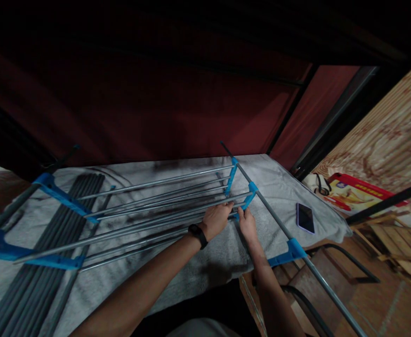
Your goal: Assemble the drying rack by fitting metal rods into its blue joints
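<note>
A rack of grey metal tubes (156,177) joined by blue plastic brackets lies on a grey cloth. My left hand (216,220), with a dark band at the wrist, is closed round a metal tube (149,226) close to the right-hand bracket. Right beside it, my right hand (248,224) is closed on the lower part of the blue plastic bracket (250,196), its fingertips partly hidden. A long side pole (275,216) runs through this bracket and through another blue bracket (291,252) nearer to me. Larger blue brackets (61,199) hold the rack's left end.
Several loose grey tubes (47,276) lie bundled at the left on the cloth (205,267). A phone (305,217) rests near the cloth's right edge. Beyond are a red and yellow box (356,193), a chair (332,267) and wooden slats (398,243). Dark red fabric (163,112) hangs behind.
</note>
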Demonstrator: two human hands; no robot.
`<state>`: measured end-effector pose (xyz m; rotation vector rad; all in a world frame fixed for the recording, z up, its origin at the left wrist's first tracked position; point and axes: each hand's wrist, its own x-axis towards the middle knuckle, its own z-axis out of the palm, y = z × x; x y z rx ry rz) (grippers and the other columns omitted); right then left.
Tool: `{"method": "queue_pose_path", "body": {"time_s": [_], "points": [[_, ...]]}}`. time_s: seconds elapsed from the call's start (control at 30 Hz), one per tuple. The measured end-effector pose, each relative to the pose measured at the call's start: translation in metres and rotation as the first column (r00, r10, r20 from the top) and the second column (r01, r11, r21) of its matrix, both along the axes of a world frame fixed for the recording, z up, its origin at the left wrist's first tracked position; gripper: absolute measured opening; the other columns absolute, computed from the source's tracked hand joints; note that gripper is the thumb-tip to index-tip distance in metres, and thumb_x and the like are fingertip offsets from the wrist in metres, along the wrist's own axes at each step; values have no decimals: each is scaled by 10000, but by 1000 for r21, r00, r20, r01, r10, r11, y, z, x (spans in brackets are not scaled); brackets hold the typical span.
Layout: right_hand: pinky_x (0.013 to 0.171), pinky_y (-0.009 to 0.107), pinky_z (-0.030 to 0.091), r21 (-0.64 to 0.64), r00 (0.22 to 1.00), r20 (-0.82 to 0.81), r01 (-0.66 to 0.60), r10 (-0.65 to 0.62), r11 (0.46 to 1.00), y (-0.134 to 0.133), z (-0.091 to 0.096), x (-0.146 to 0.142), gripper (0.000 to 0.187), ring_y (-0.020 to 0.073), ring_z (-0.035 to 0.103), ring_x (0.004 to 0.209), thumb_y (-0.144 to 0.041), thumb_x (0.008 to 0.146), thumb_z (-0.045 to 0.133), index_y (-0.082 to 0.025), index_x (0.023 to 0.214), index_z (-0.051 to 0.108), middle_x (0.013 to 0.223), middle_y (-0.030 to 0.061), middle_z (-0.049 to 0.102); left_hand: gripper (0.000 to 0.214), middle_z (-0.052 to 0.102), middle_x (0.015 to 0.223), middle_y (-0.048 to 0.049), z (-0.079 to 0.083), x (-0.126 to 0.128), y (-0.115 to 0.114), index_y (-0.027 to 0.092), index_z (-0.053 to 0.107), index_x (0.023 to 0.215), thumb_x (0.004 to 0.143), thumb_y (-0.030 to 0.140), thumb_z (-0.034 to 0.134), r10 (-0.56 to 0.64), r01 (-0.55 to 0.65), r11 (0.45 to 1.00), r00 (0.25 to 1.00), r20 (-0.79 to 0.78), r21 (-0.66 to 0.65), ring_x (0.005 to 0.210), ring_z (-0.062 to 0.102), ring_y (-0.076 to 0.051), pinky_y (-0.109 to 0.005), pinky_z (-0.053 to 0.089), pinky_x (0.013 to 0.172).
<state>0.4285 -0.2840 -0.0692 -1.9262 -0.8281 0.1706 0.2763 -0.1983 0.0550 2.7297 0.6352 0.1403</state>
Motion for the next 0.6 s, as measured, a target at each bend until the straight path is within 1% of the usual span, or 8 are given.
{"method": "queue_pose_path", "body": {"time_s": [0.07, 0.17, 0.23, 0.33, 0.47, 0.53, 0.6], "points": [[682, 335, 450, -10, 1000, 12, 0, 1, 1000, 0, 1, 0, 447, 279, 692, 805, -580, 971, 434, -204, 998, 675, 857, 125, 748, 521, 695, 1337, -126, 1, 1, 1, 170, 562, 1426, 966, 20, 369, -5, 5, 1000, 1000, 13, 5, 1244, 658, -232, -327, 509, 1048], [680, 334, 446, -18, 1000, 19, -2, 2, 1000, 2, 4, -2, 450, 281, 697, 804, -578, 979, 423, -206, 1009, 675, 850, 131, 749, 522, 698, 1314, -147, -1, 2, 2, 151, 555, 1441, 973, 29, 359, -5, 4, 1000, 999, 40, 10, 1225, 668, -262, -372, 514, 1048], [686, 339, 448, -34, 1000, 20, 9, -8, 999, 2, 6, -4, 454, 290, 703, 814, -578, 982, 412, -208, 1005, 674, 849, 138, 748, 517, 704, 1294, -158, -5, 3, 3, 142, 557, 1440, 976, 31, 358, -7, 7, 1000, 998, 62, -3, 1200, 680, -273, -389, 521, 1035], [709, 357, 462, -99, 999, 19, 50, -48, 994, 3, 8, -10, 497, 320, 717, 869, -580, 992, 372, -186, 1023, 675, 902, 168, 753, 489, 709, 1283, -170, -15, 5, 5, 131, 599, 1382, 957, 17, 385, -34, 36, 999, 989, 147, -10, 1186, 682, -273, -398, 528, 1024], [753, 377, 475, -220, 996, 8, 88, -88, 971, 1, 10, -16, 532, 349, 714, 954, -537, 1005, 326, -144, 1113, 668, 977, 203, 757, 412, 758, 1152, -154, -30, 7, 6, 138, 661, 1241, 920, 19, 431, -73, 60, 996, 965, 253, 59, 1016, 726, -255, -377, 577, 893], [766, 382, 470, -270, 995, 13, 98, -98, 958, 1, 10, -17, 538, 356, 708, 973, -524, 1006, 314, -133, 1131, 662, 988, 214, 754, 367, 766, 1100, -148, -33, 7, 6, 137, 671, 1188, 922, 34, 439, -76, 55, 995, 959, 271, 85, 953, 731, -248, -362, 581, 836], [776, 384, 462, -292, 996, 22, 95, -92, 952, 0, 10, -18, 553, 362, 702, 987, -531, 1007, 306, -126, 1126, 662, 1001, 229, 749, 357, 764, 1098, -142, -33, 5, 6, 136, 669, 1179, 916, 37, 450, -73, 52, 995, 961, 266, 87, 956, 727, -242, -350, 578, 836]]}}
